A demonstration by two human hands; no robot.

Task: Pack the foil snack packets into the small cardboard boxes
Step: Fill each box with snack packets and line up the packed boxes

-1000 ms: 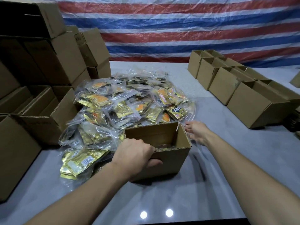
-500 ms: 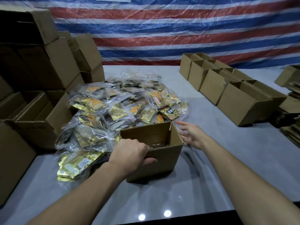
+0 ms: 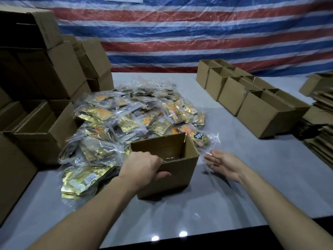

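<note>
1. Two hands in frame. Your left hand [image 3: 142, 168] grips the near rim of the small cardboard box [image 3: 180, 179], with its fingers curled over the edge and its thumb on the front wall.
2. Your right hand [image 3: 223, 164] holds nothing. Its fingers are straight and slightly spread, at 3 o'clock of the box and apart from its wall. The fingertips lie at a clear wrapper edge; I cannot tell whether they touch it.
3. The box stands upright and open-topped on the grey table [image 3: 234, 192], against the pile of foil snack packets [image 3: 126, 120], which spreads from 9 to 1 o'clock of it.
4. Step, as judged: the box is steadied for loading and no packet is grabbed yet. The next move calls for your right hand to close on a bundle at 1 o'clock and drop it in. The wrappers look slick and may slip.
5. Further out, a row of open boxes [image 3: 252, 107] sits at 2 o'clock and large cartons [image 3: 59, 69] at 9 to 10 o'clock. A flat cardboard stack [image 3: 322, 129] at 3 o'clock is cut off by the frame.
6. Hidden: the near wall covers most of the box floor, so its contents are undetermined. Your left fingertips are out of sight, and the packet print is blurred.
</note>
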